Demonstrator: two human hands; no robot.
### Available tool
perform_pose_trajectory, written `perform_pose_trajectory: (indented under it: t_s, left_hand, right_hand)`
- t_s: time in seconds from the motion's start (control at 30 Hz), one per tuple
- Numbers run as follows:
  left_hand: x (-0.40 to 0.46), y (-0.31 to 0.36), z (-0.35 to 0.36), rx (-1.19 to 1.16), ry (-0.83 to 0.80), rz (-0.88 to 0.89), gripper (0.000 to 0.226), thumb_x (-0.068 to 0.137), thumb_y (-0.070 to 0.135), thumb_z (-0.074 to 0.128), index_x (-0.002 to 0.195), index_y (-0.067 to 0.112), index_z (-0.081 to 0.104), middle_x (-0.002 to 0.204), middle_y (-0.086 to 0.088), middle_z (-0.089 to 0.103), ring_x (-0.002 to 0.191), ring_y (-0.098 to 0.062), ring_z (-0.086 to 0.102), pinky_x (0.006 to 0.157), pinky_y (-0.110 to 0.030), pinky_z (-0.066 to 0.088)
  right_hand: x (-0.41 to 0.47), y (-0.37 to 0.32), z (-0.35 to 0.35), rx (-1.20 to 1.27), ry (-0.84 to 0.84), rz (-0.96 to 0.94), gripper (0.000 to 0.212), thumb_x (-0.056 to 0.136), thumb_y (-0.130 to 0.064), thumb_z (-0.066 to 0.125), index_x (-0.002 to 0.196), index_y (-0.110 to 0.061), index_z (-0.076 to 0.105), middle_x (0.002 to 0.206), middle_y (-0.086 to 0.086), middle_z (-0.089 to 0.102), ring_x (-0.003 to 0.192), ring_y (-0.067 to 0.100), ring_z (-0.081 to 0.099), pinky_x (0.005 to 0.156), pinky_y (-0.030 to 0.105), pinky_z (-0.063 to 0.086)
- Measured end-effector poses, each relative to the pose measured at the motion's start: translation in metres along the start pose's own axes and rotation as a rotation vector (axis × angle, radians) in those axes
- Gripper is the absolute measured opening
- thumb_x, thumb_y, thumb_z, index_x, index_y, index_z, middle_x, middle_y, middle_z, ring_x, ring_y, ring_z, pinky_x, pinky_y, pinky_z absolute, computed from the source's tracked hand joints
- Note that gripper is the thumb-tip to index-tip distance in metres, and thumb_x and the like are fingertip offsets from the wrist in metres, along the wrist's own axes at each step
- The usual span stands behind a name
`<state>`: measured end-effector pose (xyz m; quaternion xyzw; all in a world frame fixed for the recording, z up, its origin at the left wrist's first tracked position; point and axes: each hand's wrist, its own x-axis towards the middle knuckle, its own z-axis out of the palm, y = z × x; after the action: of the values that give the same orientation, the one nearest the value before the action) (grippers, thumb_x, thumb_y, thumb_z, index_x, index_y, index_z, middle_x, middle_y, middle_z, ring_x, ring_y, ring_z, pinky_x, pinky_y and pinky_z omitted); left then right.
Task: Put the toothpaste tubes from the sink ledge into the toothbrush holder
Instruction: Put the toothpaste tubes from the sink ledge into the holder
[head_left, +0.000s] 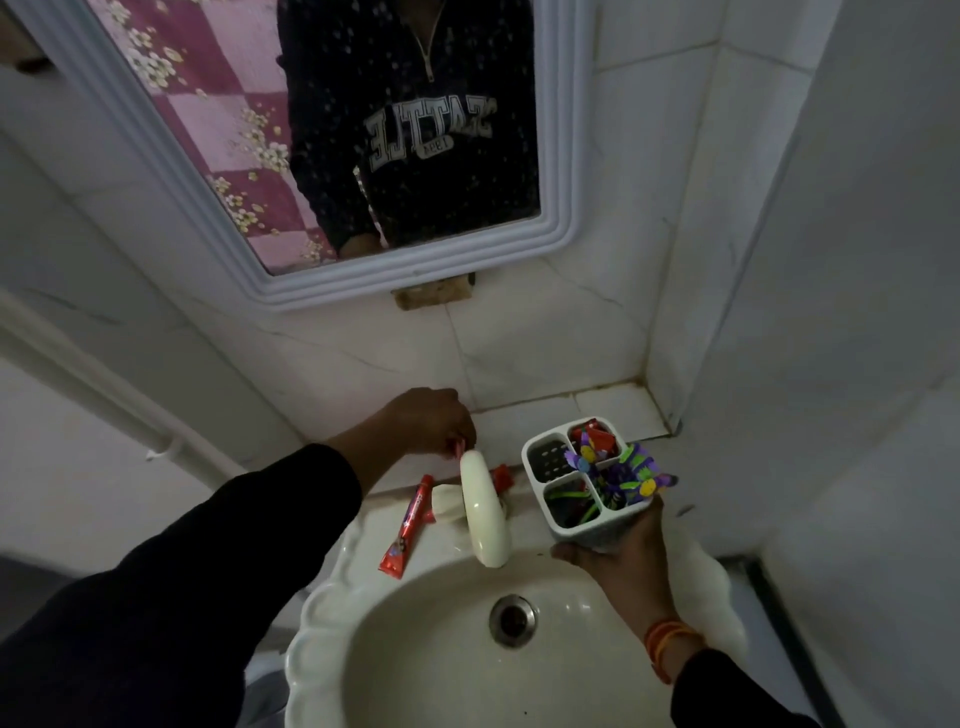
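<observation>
My right hand (618, 551) holds a white four-compartment toothbrush holder (545, 457) over the right side of the sink. It contains a red tube (597, 441) in the back compartment and purple and green toothbrushes. A red toothpaste tube (402, 530) lies on the sink ledge left of the white faucet (483, 509). My left hand (426, 421) reaches to the ledge behind the faucet, fingertips pinched on the pinkish end of another red toothpaste tube (501, 475). The faucet hides most of that tube.
A white sink basin (415, 649) with a metal drain (513, 619) lies below. A framed mirror (561, 244) hangs on the tiled wall above. A tiled corner ledge (613, 405) sits behind the holder, and a white wall closes in on the right.
</observation>
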<state>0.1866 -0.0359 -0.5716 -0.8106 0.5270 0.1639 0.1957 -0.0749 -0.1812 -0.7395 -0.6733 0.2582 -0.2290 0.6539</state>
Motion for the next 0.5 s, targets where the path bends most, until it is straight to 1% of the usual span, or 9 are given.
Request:
perform_pose_trajectory:
  t_s: [0.07, 0.13, 0.17, 0.27, 0.33, 0.4, 0.43, 0.5]
  left_hand:
    - [-0.005, -0.011, -0.001, -0.196, 0.164, -0.102, 0.036, 0.085, 0.030, 0.072, 0.120, 0.034, 0.071, 0.114, 0.007, 0.073, 0.112, -0.014, 0.060, 0.088, -0.036, 0.055]
    - [-0.009, -0.017, -0.006, -0.405, 0.318, -0.213, 0.034, 0.081, 0.032, 0.075, 0.116, 0.030, 0.073, 0.111, 0.003, 0.076, 0.104, -0.016, 0.068, 0.088, -0.036, 0.057]
    - [-0.011, -0.018, -0.010, -0.496, 0.377, -0.243, 0.033, 0.081, 0.033, 0.076, 0.114, 0.028, 0.075, 0.108, 0.001, 0.077, 0.099, -0.016, 0.070, 0.086, -0.034, 0.057]
    - [-0.018, -0.006, -0.037, -0.657, 0.504, -0.235, 0.030, 0.083, 0.039, 0.077, 0.108, 0.023, 0.075, 0.099, 0.002, 0.077, 0.083, -0.008, 0.070, 0.076, -0.028, 0.056]
    - [-0.025, 0.009, -0.061, -0.664, 0.601, -0.168, 0.024, 0.084, 0.040, 0.076, 0.095, 0.019, 0.075, 0.084, 0.003, 0.076, 0.070, -0.007, 0.069, 0.067, -0.030, 0.059]
    - [-0.033, 0.028, -0.082, -0.661, 0.650, -0.091, 0.022, 0.084, 0.037, 0.077, 0.087, 0.015, 0.075, 0.074, 0.002, 0.074, 0.063, -0.008, 0.070, 0.062, -0.028, 0.058]
    - [-0.035, 0.038, -0.090, -0.665, 0.641, -0.064, 0.022, 0.084, 0.035, 0.077, 0.086, 0.013, 0.075, 0.073, 0.001, 0.075, 0.063, -0.008, 0.071, 0.061, -0.026, 0.058]
    - [-0.037, 0.056, -0.098, -0.657, 0.580, -0.031, 0.022, 0.084, 0.033, 0.077, 0.084, 0.011, 0.075, 0.072, 0.001, 0.076, 0.063, -0.007, 0.071, 0.061, -0.021, 0.056]
  right_hand:
    - [-0.001, -0.001, 0.001, 0.005, -0.001, 0.004, 0.127, 0.035, -0.048, 0.105, 0.142, -0.029, 0.039, 0.138, -0.013, 0.064, 0.129, 0.012, 0.062, 0.104, 0.039, 0.056]
    - [-0.002, -0.004, 0.002, 0.006, -0.008, 0.002, 0.125, 0.035, -0.051, 0.104, 0.140, -0.032, 0.040, 0.134, -0.021, 0.064, 0.127, 0.005, 0.063, 0.100, 0.024, 0.055]
    - [-0.002, -0.005, 0.003, 0.004, -0.011, 0.003, 0.123, 0.035, -0.050, 0.104, 0.139, -0.031, 0.040, 0.133, -0.023, 0.064, 0.125, 0.003, 0.063, 0.097, 0.019, 0.055]
    - [-0.002, -0.006, 0.003, -0.012, -0.001, -0.007, 0.119, 0.038, -0.035, 0.106, 0.137, -0.029, 0.041, 0.129, -0.028, 0.064, 0.123, -0.003, 0.063, 0.094, 0.012, 0.053]
    - [-0.003, -0.007, 0.003, -0.015, 0.003, -0.009, 0.120, 0.038, -0.031, 0.106, 0.139, -0.027, 0.041, 0.130, -0.025, 0.064, 0.123, -0.005, 0.061, 0.094, 0.011, 0.052]
    - [-0.004, -0.009, 0.004, -0.004, 0.006, -0.002, 0.125, 0.036, -0.039, 0.105, 0.141, -0.026, 0.039, 0.135, -0.017, 0.062, 0.127, -0.003, 0.059, 0.097, 0.012, 0.051]
    - [-0.004, -0.009, 0.004, 0.000, 0.005, -0.002, 0.126, 0.035, -0.043, 0.104, 0.142, -0.026, 0.039, 0.137, -0.016, 0.061, 0.128, -0.004, 0.058, 0.098, 0.013, 0.051]
    - [-0.004, -0.010, 0.004, -0.002, 0.003, -0.005, 0.126, 0.036, -0.041, 0.104, 0.143, -0.027, 0.039, 0.138, -0.014, 0.061, 0.127, -0.004, 0.058, 0.100, 0.016, 0.052]
